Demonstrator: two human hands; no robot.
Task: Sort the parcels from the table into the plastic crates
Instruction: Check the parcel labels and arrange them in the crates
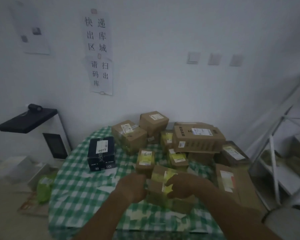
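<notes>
Both my hands hold one brown cardboard parcel (pixel 160 186) with yellow tape near the front of the table (pixel 76 196), which has a green checked cloth. My left hand (pixel 132 187) grips its left side, and my right hand (pixel 184 187) curls over its top right. Behind it lie several more brown parcels: one marked "1-3" (pixel 145 159), one marked "2-3" (pixel 129 135), a long box (pixel 197 137) and a flat one (pixel 232 182) at the right. A black box (pixel 101 154) stands at the left. No plastic crate is visible.
A white machine with a black top (pixel 42 132) stands left of the table. A green bag (pixel 44 187) lies on the floor beside it. A white metal rack (pixel 284 153) with parcels stands at the right. Paper notices hang on the wall.
</notes>
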